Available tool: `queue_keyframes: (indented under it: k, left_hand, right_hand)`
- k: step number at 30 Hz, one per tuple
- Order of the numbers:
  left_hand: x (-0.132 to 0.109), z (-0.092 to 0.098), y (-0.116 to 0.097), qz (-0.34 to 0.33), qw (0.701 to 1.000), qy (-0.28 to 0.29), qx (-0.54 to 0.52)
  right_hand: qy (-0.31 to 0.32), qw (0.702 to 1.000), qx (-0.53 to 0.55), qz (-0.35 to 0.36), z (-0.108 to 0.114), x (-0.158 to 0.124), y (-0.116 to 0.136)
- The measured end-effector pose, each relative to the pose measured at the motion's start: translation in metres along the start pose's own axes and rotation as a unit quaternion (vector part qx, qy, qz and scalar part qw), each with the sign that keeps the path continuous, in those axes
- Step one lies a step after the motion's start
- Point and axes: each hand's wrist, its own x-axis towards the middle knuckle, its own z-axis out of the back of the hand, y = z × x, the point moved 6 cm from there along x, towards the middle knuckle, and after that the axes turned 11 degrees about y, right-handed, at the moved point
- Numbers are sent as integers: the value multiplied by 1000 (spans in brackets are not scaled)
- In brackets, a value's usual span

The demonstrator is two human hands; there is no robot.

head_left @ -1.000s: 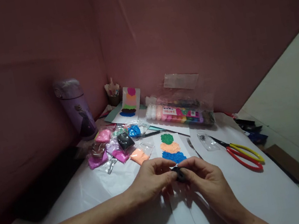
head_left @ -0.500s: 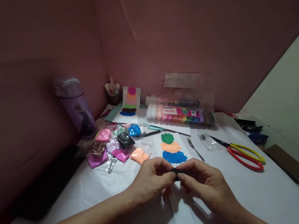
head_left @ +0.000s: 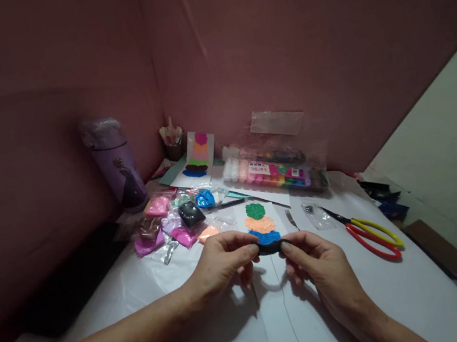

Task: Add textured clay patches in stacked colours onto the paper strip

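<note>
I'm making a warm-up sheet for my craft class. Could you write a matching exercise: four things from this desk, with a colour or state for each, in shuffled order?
Things:
1. Clay-like strip
2. Scissors
3. Bottle
4. Fork

Colour or state:
A. Purple
B. One red handle, one yellow
C. Silvery
D. Black, held between the left hand and the right hand

Pairs: 1-D, 2-B, 3-A, 4-C
</note>
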Motion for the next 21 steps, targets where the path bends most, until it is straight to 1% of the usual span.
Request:
queue_keyframes:
  k: [4,6,9,12,17,19,21]
  left_hand:
    - [1,-7,10,25,999,39,-13]
    - [0,-11,16,35,997,63,-23]
    - [-1,-15,21,45,995,85,-6]
    - [0,-13,17,36,996,77,30]
    - [1,-6,10,22,998,33,47]
    - [1,-6,11,27,998,28,44]
    - [0,-8,12,37,998,36,43]
  right_hand:
    - [27,999,-8,24,-8,-4,3]
    - [53,998,-20,39,-14,-7,6]
    - [102,993,-49,44,-23,-12,7]
    - [129,988,-74,52,-25,-13,7]
    - [159,982,-72,66,-24,-14,7]
    - [167,981,-75,62,-25,-14,6]
    - [157,982,-87,61,-24,-13,6]
